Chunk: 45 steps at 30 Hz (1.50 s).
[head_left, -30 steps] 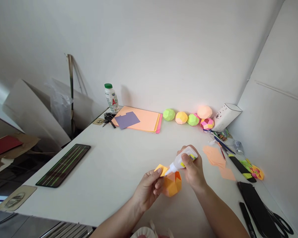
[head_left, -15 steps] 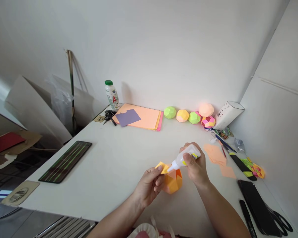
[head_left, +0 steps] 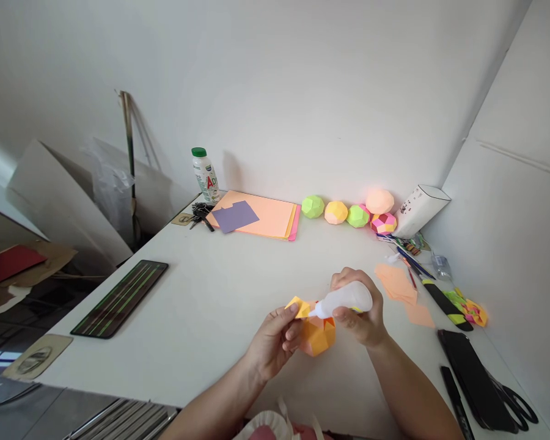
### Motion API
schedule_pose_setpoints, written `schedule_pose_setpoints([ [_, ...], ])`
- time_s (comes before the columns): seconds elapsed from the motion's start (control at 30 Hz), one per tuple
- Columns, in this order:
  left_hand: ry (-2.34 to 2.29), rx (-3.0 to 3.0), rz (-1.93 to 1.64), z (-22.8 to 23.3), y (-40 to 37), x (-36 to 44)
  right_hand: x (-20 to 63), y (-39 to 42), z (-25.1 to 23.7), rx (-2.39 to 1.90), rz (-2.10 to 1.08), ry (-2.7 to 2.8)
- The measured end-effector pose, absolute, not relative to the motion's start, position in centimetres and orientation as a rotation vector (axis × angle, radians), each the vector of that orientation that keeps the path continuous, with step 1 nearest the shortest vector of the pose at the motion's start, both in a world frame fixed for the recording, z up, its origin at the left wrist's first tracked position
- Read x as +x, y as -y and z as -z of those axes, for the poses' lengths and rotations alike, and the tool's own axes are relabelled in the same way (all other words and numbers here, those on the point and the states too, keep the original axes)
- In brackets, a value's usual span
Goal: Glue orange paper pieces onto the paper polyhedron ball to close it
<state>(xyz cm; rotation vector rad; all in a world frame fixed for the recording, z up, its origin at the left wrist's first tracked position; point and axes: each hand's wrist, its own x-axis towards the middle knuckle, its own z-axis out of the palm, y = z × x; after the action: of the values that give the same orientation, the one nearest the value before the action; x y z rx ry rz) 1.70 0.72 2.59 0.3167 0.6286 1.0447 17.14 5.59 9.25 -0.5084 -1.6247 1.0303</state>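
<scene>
My left hand (head_left: 275, 342) pinches a small folded yellow paper piece (head_left: 299, 305) between thumb and finger. My right hand (head_left: 364, 315) is wrapped round a white glue bottle (head_left: 348, 297), tilted with its nozzle pointing left. The nozzle tip is at the right edge of the yellow piece; whether glue is coming out is too small to tell. Just below, an orange faceted paper ball (head_left: 319, 338) with an opening at its top sits beside my left fingers. Whether those fingers also support the ball, I cannot tell.
Finished-looking paper balls (head_left: 336, 212) line the wall beside coloured sheets (head_left: 270, 214) and a green-capped bottle (head_left: 205, 174). To the right lie peach paper pieces (head_left: 396, 282), a cutter (head_left: 447, 304), a black phone-like slab (head_left: 467, 379) and scissors (head_left: 516, 403). A striped dark panel (head_left: 119, 299) lies left.
My right hand has turned the glue bottle to lie flatter, its base swinging slightly right and down. The nozzle stays at the yellow piece; my left hand is nearly still.
</scene>
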Motion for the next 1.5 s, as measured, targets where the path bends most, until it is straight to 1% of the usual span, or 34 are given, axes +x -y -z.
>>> schedule_pose_setpoints([
  [0.13, -0.626, 0.325, -1.05, -2.5, -0.7, 1.7, 17.0, -5.5, -9.2, -0.516, -1.034, 1.605],
  [0.27, -0.637, 0.343, -1.061, -2.7, -0.7, 1.8, 16.9, -5.5, -8.9, -0.588, -1.107, 1.568],
  [0.53, -0.703, 0.517, -1.156, -2.8, -0.4, 1.6, 19.2, -7.6, -9.7, -0.728, -1.288, 1.14],
  [0.6, -0.705, 0.597, -1.19, -2.7, -0.2, 1.6, 20.6, -8.2, -9.1, -0.799, -1.317, 1.092],
  [0.67, -0.735, 0.81, -1.258, -2.6, 0.0, 1.7, 22.0, -8.4, -7.5, -0.926, -1.327, 1.065],
  [0.73, -0.788, 0.953, -1.294, -2.4, 0.3, 1.8, 23.4, -8.5, -5.2, -1.116, -1.179, 1.086],
  [0.77, -0.825, 1.025, -1.305, -2.2, 0.4, 1.9, 24.0, -8.5, -3.9, -1.23, -1.021, 1.136],
  [0.8, -0.864, 1.099, -1.323, -2.0, 0.5, 1.9, 24.5, -8.5, -2.5, -1.29, -0.932, 1.142],
  [0.9, -0.944, 1.326, -1.382, -1.0, 0.8, 1.9, 25.7, -8.6, 0.6, -1.433, -0.738, 1.193],
  [0.97, -0.957, 1.441, -1.415, -0.5, 0.9, 1.8, 26.1, -8.7, 1.6, -1.515, -0.621, 1.273],
  [1.23, -0.951, 1.284, -1.309, -1.5, 0.9, 1.9, 26.1, -8.5, 2.2, -1.632, -0.355, 1.684],
  [1.5, -0.832, 1.144, -1.244, -2.1, 0.7, 1.9, 26.1, -8.5, 2.5, -1.612, -0.157, 1.84],
])
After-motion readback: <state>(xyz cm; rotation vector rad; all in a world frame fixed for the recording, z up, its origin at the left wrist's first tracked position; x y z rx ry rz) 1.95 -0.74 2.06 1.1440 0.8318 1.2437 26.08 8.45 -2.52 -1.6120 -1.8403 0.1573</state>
